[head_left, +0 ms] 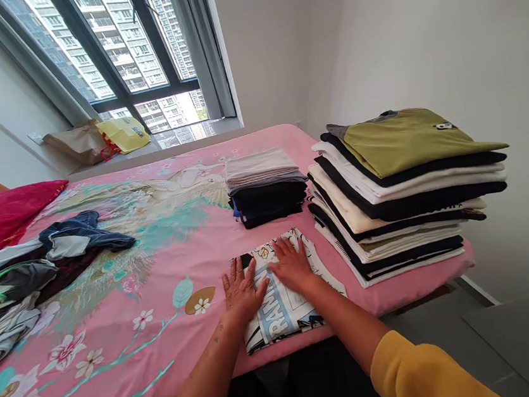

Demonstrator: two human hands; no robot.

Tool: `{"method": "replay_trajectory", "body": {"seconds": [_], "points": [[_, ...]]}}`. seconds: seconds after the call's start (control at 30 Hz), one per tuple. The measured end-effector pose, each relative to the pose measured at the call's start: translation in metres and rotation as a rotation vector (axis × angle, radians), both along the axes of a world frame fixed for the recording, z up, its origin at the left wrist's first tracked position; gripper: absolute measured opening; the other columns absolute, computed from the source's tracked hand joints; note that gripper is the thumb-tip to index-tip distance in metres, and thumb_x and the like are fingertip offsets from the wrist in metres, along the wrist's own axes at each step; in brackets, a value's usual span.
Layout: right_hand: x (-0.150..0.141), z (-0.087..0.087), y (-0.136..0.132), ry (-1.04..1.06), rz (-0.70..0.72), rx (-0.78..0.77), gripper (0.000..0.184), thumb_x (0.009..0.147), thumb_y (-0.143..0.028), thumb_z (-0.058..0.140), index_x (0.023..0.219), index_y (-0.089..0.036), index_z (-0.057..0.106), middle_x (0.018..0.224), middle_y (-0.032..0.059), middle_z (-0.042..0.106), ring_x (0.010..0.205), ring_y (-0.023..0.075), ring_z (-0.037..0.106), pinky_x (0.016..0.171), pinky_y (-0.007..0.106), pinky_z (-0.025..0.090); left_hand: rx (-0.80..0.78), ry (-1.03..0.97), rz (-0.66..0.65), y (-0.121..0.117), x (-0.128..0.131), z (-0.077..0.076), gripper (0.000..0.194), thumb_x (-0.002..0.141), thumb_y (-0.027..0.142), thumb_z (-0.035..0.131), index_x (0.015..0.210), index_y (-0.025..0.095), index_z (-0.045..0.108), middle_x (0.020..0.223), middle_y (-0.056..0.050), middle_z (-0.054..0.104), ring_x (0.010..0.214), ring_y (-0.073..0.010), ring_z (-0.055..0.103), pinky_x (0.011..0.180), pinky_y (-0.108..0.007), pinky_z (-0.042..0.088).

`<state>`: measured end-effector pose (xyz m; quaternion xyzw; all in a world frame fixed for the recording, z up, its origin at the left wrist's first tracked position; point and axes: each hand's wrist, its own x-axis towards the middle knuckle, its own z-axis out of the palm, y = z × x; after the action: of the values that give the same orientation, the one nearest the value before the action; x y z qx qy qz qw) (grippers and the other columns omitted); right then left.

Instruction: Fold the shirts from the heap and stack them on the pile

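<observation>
One garment (271, 315), one heap (19, 284) at its nine o'clock, two stacks (267, 192) at twelve and two
Left hand (244, 290), right hand (292, 267) flat on it, fingers spread, gripping nothing. Garment folded, white, blue-lettered, at the bed's (180, 345) six o'clock.

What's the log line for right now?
left hand: on printed garment | right hand: on same garment | tall folded stack: at right

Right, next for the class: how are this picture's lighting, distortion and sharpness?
Head view: daylight shows in the dark-framed glass window, whose uprights lean, perhaps from wide-angle distortion; head view, lower right: the grey floor is dim; head view, centre: the bare left hand, bare right hand and folded white printed garment look fairly sharp.
</observation>
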<state>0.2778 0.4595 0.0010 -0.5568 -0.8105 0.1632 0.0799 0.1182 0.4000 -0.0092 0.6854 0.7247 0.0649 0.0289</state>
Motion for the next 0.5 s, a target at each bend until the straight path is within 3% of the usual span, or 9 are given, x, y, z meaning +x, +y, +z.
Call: {"method": "replay_trajectory", "body": {"seconds": [0.1,0.2,0.37,0.5], "points": [[0.026,-0.017,0.017,-0.051,-0.177,0.003,0.066,0.092,-0.052,0.017,0.147,-0.015,0.012,0.154,0.0077,0.004,0.141,0.0240,-0.003,0.107,0.055,-0.009,0.011,-0.025,-0.006,0.001,-0.001,-0.001,0.067,0.083,0.061,0.039,0.141,0.029,0.034,0.155,-0.011,0.012,0.141,-0.0291,0.007,0.109,-0.056,0.006],[0.034,-0.021,0.022,-0.064,-0.186,-0.021,0.068,0.092,-0.055,0.015,0.148,-0.018,0.008,0.154,0.0071,0.000,0.140,0.0236,-0.005,0.108,0.055,-0.007,0.000,-0.047,-0.003,0.002,-0.002,-0.001,0.066,0.083,0.060,0.041,0.140,0.029,0.035,0.155,-0.010,0.013,0.141,-0.0288,0.007,0.109,-0.056,0.007],[0.025,-0.001,0.011,-0.082,-0.223,-0.048,0.069,0.091,-0.054,0.021,0.148,-0.018,0.007,0.154,0.0096,-0.003,0.140,0.0267,-0.007,0.106,0.057,-0.006,-0.030,-0.103,-0.020,0.003,-0.003,0.008,0.066,0.083,0.058,0.041,0.141,0.027,0.034,0.155,-0.011,0.012,0.142,-0.0288,0.005,0.109,-0.057,0.007],[0.027,0.008,-0.013,-0.071,-0.067,0.087,0.067,0.092,-0.056,0.019,0.148,-0.020,0.009,0.155,0.0064,0.000,0.140,0.0233,-0.010,0.107,0.054,-0.011,-0.030,-0.142,-0.083,-0.019,0.000,0.019,0.058,0.089,0.051,0.036,0.141,0.026,0.033,0.155,-0.009,0.010,0.142,-0.0276,0.005,0.109,-0.057,0.010]]}}
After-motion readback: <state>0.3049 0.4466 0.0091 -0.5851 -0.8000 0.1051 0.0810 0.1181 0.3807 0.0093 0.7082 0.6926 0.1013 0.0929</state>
